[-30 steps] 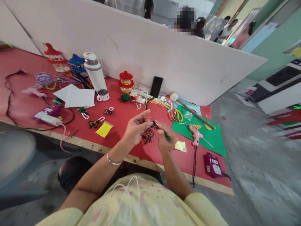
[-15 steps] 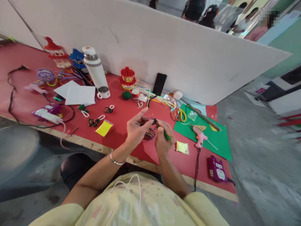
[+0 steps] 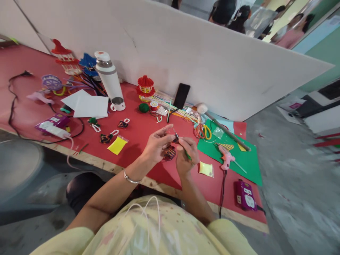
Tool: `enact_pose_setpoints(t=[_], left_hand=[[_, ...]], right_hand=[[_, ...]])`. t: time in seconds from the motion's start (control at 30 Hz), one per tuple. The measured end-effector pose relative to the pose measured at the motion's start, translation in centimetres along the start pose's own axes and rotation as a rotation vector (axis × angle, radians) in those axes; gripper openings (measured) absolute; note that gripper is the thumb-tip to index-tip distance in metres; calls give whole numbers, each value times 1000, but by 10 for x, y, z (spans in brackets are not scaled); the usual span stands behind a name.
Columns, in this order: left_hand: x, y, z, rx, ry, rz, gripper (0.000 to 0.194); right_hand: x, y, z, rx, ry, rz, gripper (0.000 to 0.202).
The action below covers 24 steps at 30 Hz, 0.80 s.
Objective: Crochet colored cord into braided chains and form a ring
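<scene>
Over the middle of the red tabletop, my left hand point(image 3: 157, 144) pinches a small dark piece of work point(image 3: 175, 138), with a thin strand running over its fingers. My right hand point(image 3: 187, 155) is closed round a green-handled tool point(image 3: 188, 156), its tip at the dark piece, so the hands nearly touch. Behind and below the fingers lies a bundle of dark multicoloured yarn point(image 3: 170, 153). Left of my hands are a yellow packet point(image 3: 117, 145) and dark knotted pieces with white bead loops point(image 3: 106, 138). A pale yellow packet point(image 3: 206, 169) lies to the right.
A white flask point(image 3: 109, 78) with a cup point(image 3: 118, 103), a black phone point(image 3: 182, 96) and a red lantern point(image 3: 145, 88) stand at the back. On the right are scissors point(image 3: 206, 132), a pink glue gun point(image 3: 226, 157) on green sheet and a purple power box point(image 3: 245, 195).
My left index finger has bent down from its raised position, and the thin strand now shows by it. Both hands stay together around the dark piece. The camera view has shifted slightly.
</scene>
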State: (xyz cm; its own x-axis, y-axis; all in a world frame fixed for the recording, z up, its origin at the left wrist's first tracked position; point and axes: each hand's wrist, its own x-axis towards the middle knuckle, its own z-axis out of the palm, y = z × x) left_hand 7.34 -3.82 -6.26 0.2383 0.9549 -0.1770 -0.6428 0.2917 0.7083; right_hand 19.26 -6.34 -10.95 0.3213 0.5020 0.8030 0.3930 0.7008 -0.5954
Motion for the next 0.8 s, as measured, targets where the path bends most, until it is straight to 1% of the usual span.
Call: enact_pose_setpoints(t=[0.07,0.17,0.27,0.5,0.6,0.7,0.8], left_hand=[[-1,6,-2,-20,-19,-52,60],[0,11,-8,-2,-8,-56,54],[1,14,-13,44,-40,-74,54],[5,24,-17,152,-117,-129,52],[7,27,-18,218,-144,-137,51],[10,28,-19,285,-187,-133,51],[11,28,-20,333,-228,-129,50]], right_hand=[[3,5,-6,59,-48,2,23],[9,11,-20,111,-131,13,25],[16,14,-32,148,-225,25,25],[42,13,-53,121,-460,-51,28],[55,10,-61,145,-552,-55,28],[64,8,-67,180,-611,-30,27],[67,6,-69,203,-624,4,23]])
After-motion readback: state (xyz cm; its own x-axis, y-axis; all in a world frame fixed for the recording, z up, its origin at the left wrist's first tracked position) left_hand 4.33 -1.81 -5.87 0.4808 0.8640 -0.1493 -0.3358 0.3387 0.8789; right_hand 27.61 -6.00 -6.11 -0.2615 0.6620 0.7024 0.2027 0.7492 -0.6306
